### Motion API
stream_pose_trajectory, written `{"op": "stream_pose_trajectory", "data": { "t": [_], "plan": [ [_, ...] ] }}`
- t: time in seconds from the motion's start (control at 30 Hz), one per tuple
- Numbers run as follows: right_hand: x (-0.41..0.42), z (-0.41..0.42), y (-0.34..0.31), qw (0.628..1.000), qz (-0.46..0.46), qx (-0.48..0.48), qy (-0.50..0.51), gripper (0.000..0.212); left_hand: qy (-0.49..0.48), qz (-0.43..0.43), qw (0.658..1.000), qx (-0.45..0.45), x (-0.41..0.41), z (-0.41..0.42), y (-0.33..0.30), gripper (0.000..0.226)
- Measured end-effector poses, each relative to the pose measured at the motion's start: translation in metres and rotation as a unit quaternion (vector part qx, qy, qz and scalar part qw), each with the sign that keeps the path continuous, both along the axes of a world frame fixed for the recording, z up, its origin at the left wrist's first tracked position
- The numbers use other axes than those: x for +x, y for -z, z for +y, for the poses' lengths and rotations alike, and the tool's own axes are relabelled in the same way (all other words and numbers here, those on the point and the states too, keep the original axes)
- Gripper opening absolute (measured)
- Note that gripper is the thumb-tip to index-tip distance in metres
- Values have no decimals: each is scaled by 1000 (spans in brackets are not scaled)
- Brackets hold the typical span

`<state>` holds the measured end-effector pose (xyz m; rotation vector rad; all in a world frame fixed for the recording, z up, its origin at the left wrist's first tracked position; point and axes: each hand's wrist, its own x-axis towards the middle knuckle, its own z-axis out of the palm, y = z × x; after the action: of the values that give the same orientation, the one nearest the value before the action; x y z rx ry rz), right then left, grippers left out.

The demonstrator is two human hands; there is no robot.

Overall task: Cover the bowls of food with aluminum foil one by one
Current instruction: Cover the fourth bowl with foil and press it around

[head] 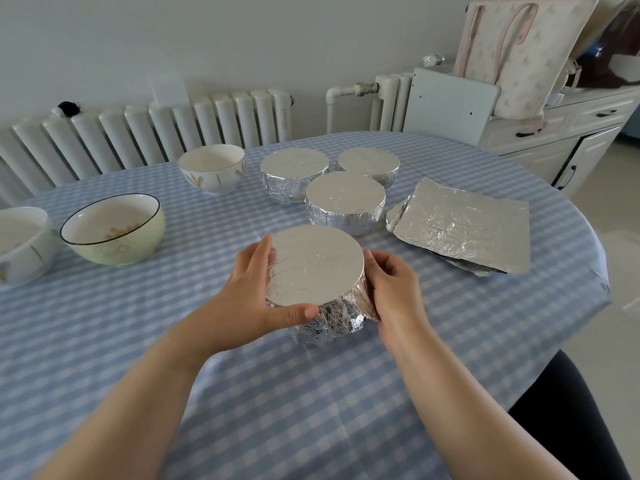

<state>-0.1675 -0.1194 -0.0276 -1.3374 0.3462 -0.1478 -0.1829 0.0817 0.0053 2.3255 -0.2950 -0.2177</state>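
Note:
A foil-wrapped bowl (317, 268) sits in front of me on the checked tablecloth. My left hand (256, 289) cups its left side, thumb curled along the near rim. My right hand (391, 289) grips its right side, fingers pressed into the crumpled foil. Behind it stand three more foil-covered bowls (344, 199), (294, 166), (369, 161). Uncovered bowls sit to the left: a green bowl (114, 230), a white flowered bowl (213, 168) and a white bowl (20, 244) at the left edge. A stack of foil sheets (464, 223) lies on the right.
The round table (207, 393) has a blue-and-white checked cloth. A white radiator (149, 133) runs along the far wall. A white cabinet (571, 133) with a bag on it stands at the back right. My dark-clothed leg (571, 410) shows at the table's right edge.

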Motion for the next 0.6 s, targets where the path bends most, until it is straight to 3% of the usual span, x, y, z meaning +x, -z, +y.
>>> {"op": "stream_pose_trajectory", "data": {
  "t": [0.17, 0.5, 0.6],
  "plan": [
    [1, 4, -8, 998, -20, 55, -14, 10, 11, 42, 999, -1, 5, 11, -1, 158],
    [6, 8, -3, 987, 3, 162, -21, 12, 20, 44, 999, -1, 6, 13, 0, 155],
    [7, 8, -3, 984, 11, 178, -25, 3, 15, 48, 999, -7, 6, 13, 0, 153]
  ]
}}
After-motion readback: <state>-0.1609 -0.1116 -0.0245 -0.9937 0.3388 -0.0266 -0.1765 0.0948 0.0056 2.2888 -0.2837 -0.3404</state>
